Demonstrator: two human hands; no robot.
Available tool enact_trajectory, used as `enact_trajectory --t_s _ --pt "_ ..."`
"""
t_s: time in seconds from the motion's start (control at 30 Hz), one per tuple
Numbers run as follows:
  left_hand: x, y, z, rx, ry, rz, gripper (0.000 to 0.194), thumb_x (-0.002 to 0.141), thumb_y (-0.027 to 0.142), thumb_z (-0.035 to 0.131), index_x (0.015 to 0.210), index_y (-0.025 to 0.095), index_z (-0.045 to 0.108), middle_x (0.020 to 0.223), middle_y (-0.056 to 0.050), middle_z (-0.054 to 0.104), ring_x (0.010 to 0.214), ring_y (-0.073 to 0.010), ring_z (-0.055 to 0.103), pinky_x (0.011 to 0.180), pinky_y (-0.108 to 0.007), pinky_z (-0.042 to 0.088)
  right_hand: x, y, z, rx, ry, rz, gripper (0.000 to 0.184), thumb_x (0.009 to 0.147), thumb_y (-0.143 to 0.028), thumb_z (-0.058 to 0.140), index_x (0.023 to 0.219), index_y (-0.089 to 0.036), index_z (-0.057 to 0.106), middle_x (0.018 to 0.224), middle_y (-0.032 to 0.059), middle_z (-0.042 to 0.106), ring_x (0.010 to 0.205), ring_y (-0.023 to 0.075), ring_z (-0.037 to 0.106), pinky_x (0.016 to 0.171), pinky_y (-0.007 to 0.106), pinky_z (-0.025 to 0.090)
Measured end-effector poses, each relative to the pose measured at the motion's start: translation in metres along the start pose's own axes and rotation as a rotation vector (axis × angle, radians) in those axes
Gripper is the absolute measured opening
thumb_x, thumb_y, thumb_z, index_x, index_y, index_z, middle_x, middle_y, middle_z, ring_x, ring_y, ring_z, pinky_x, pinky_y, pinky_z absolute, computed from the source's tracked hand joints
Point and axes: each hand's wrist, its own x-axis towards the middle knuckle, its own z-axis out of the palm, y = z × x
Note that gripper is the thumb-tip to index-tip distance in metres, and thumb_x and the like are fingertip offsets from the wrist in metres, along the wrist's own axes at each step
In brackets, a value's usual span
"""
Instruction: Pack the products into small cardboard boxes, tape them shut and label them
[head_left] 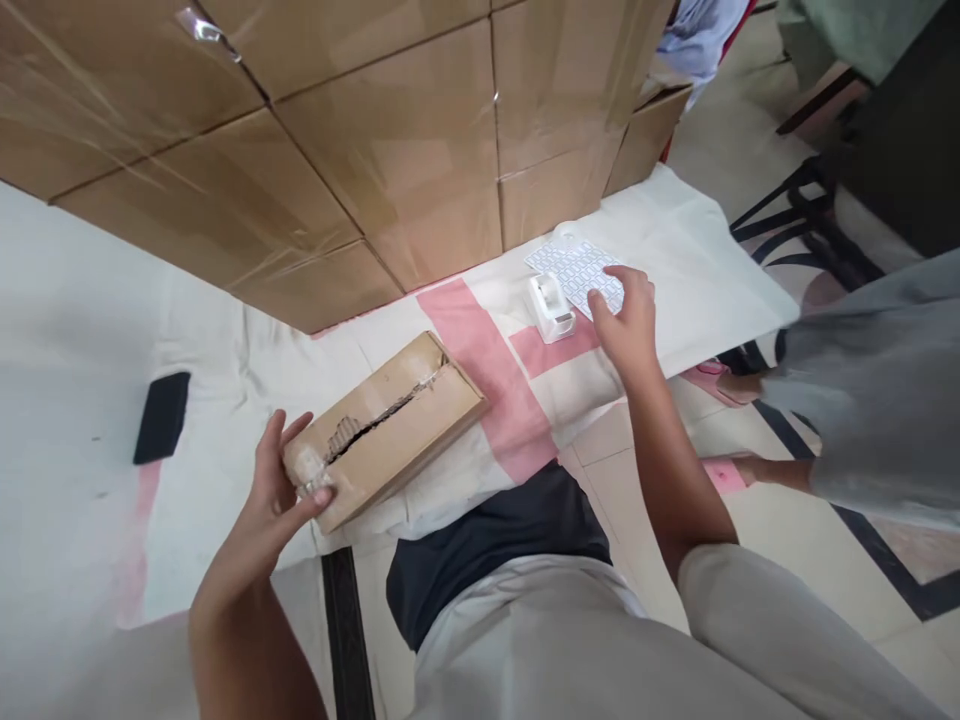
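A flat brown cardboard box [397,440] lies on the cloth-covered surface in front of me, with a ragged slit along its top and crumpled clear tape at its left end. My left hand [281,500] grips that left end, thumb on top and fingers around the far side. To the right, my right hand [628,315] hovers by the edge of a patterned sheet of small printed labels [581,270]; its thumb and forefinger are apart and nothing shows between them. A small white tape dispenser [551,308] stands beside the sheet, left of that hand.
Large stacked cardboard boxes [405,150] form a wall along the far side. A white cloth with pink bands [517,440] covers the surface. At far left lies a black phone-like object [162,418]. Another person in grey clothing [885,390] stands close on the right.
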Motion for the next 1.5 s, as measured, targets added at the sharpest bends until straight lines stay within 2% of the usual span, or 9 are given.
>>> enact_trajectory --t_s 0.2,0.6,0.77,0.97,1.03,1.1,1.17,1.3,1.5 --pt "-0.003 -0.001 0.015 -0.056 0.084 -0.052 0.104 0.076 0.064 0.077 0.161 0.045 0.019 0.167 -0.002 0.034 0.154 -0.0393 0.032 0.127 -0.062 0.030 0.068 0.056 0.021 -0.360 -0.125 0.302 0.064 0.082 -0.051 0.076 0.123 -0.007 0.055 0.135 0.0278 0.052 0.131 0.0462 0.041 0.104 0.065 0.032" --pt "-0.001 0.004 0.016 -0.017 0.071 -0.061 0.103 0.079 0.062 0.075 0.162 0.034 0.021 0.158 -0.010 0.046 0.148 -0.0382 0.042 0.121 -0.058 0.040 0.120 0.065 -0.022 0.489 -0.324 0.402 0.036 0.090 -0.047 0.068 0.069 -0.020 0.056 0.058 0.0037 0.053 0.056 0.0218 0.062 0.057 0.046 0.054" --pt "-0.007 0.007 0.015 0.013 0.142 0.024 0.090 0.083 0.058 0.072 0.159 0.034 0.028 0.158 -0.011 0.046 0.145 -0.0378 0.046 0.119 -0.060 0.041 0.063 0.020 -0.081 0.607 -0.239 0.324 0.030 0.088 -0.047 0.069 0.085 -0.018 0.064 0.078 0.0079 0.068 0.076 0.0220 0.066 0.074 0.040 0.056" --pt "-0.056 0.035 0.091 0.162 0.934 0.823 0.038 0.083 0.033 0.075 0.118 0.035 0.062 0.102 -0.005 0.064 0.103 -0.0316 0.064 0.102 -0.063 0.049 -0.081 -0.003 -0.091 0.791 -0.181 0.254 0.038 0.081 -0.057 0.076 0.090 -0.021 0.067 0.086 0.0032 0.069 0.075 0.0201 0.063 0.068 0.034 0.053" --pt "-0.068 0.051 0.142 -0.045 0.588 0.782 0.028 0.089 0.029 0.069 0.115 0.037 0.062 0.098 -0.004 0.065 0.090 -0.0243 0.065 0.087 -0.050 0.056 -0.125 -0.002 -0.076 0.836 -0.272 0.296 0.037 0.081 -0.056 0.077 0.089 -0.021 0.069 0.085 0.0036 0.070 0.076 0.0207 0.064 0.070 0.034 0.053" --pt "-0.069 0.064 0.188 -0.190 0.193 0.431 0.042 0.089 0.035 0.071 0.129 0.033 0.056 0.126 -0.011 0.063 0.110 -0.0261 0.065 0.086 -0.043 0.057 -0.159 -0.001 -0.062 0.883 -0.403 0.342 0.035 0.083 -0.054 0.077 0.091 -0.021 0.071 0.089 0.0050 0.073 0.080 0.0217 0.066 0.075 0.035 0.054" --pt "-0.060 0.069 0.220 -0.387 0.039 0.168 0.060 0.085 0.044 0.076 0.135 0.029 0.047 0.135 -0.015 0.060 0.112 -0.0253 0.066 0.083 -0.038 0.057 -0.183 0.001 -0.054 0.943 -0.507 0.381 0.034 0.085 -0.052 0.076 0.097 -0.020 0.073 0.096 0.0062 0.075 0.086 0.0226 0.068 0.082 0.037 0.055" --pt "-0.035 0.063 0.237 -0.615 0.016 -0.029 0.077 0.075 0.051 0.082 0.134 0.024 0.039 0.107 -0.008 0.068 0.080 -0.0149 0.065 0.077 -0.032 0.054 -0.194 0.007 -0.059 0.995 -0.643 0.394 0.035 0.085 -0.046 0.078 0.109 -0.021 0.075 0.106 0.0075 0.077 0.096 0.0246 0.070 0.095 0.042 0.053" --pt "-0.030 0.073 0.227 -0.569 0.018 0.112 0.046 0.079 0.047 0.079 0.113 0.022 0.058 0.092 -0.006 0.070 0.082 -0.0166 0.064 0.075 -0.030 0.049 -0.164 0.017 -0.070 0.944 -1.050 0.270 0.041 0.084 -0.045 0.080 0.112 -0.015 0.075 0.108 0.0103 0.077 0.102 0.0274 0.071 0.100 0.045 0.052"
